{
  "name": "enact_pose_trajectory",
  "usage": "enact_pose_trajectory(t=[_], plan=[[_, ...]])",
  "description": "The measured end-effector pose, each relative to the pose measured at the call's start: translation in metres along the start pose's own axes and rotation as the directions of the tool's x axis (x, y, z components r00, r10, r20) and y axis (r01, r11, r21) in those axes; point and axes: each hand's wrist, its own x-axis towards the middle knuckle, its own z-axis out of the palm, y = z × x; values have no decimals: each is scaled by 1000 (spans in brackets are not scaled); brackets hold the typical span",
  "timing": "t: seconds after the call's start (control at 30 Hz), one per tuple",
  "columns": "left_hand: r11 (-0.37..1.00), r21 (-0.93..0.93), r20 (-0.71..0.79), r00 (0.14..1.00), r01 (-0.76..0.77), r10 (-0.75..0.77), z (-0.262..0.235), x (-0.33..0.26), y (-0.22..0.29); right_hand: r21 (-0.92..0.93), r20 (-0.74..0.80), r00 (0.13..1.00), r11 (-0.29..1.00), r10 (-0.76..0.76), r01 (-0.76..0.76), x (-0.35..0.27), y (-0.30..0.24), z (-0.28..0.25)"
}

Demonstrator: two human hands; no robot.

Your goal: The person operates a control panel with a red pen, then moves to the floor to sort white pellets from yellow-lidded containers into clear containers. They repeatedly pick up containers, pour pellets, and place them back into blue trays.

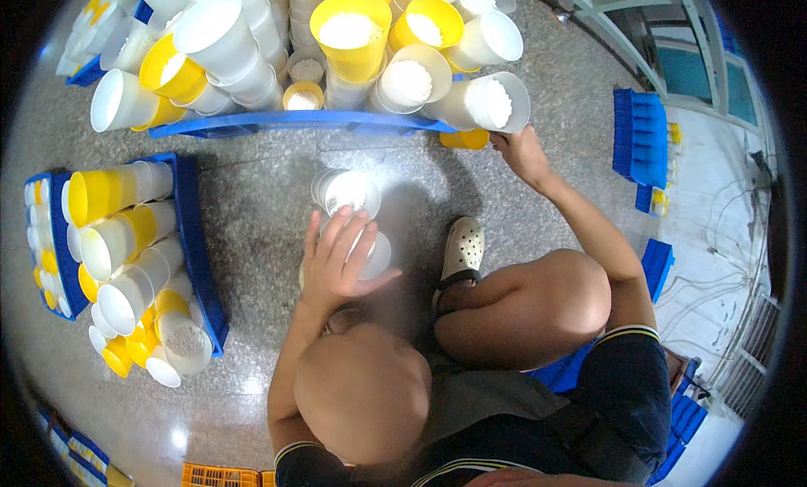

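My right hand [523, 157] reaches forward to the right end of the blue tray. Its fingers are closed at the lower rim of a tilted translucent white cup [519, 90] filled with white pellet-like pieces; some fingertips are hidden there. Just beneath it, a yellow cup [465, 139] pokes out by the tray's edge. Between my knees and the tray, my left hand [340, 256] is open, fingers spread over a translucent cup [376, 253] on the floor. Its fingertips reach another white cup [353, 191], brightly lit, just beyond.
The blue tray [294, 124] ahead carries many stacked white and yellow cups. To the left stands another blue crate [200, 260] with cups lying sideways. Blue crates [640, 138] line the right side, and an orange crate [220, 476] is at the lower edge. My shoe [464, 247] rests on the speckled floor.
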Motion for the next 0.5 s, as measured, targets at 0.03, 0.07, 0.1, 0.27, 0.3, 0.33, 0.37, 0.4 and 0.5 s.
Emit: enact_pose_trajectory(t=[0.03,0.07,0.1,0.27,0.3,0.33,0.37,0.4,0.5], plan=[[1000,14,-6,1000,-10,10,0,0,0,-34,-7,999,998,-46,45,0,-2,-2],[1000,5,1,1000,0,0,-1,1,1,-81,4,999,995,-49,49,-1,-7,-5],[1000,1,-1,1000,3,-3,-1,1,1,-112,37,994,988,-100,103,-3,-15,-10],[999,-17,6,999,34,-34,0,0,2,129,96,854,857,-511,499,-16,-101,-31],[1000,0,4,1000,15,-15,0,0,1,249,22,785,764,-619,596,-18,-123,-33],[1000,17,2,1000,-7,7,1,0,1,230,-26,697,674,-717,702,-15,-143,-33],[1000,18,-13,1000,-23,23,2,0,0,262,-11,636,611,-772,747,-11,-162,-32],[999,20,-31,999,-39,40,2,-1,0,264,-64,564,531,-823,805,-1,-183,-23],[999,17,-58,997,-42,43,3,-3,0,174,355,539,620,-764,765,21,-221,-8]])
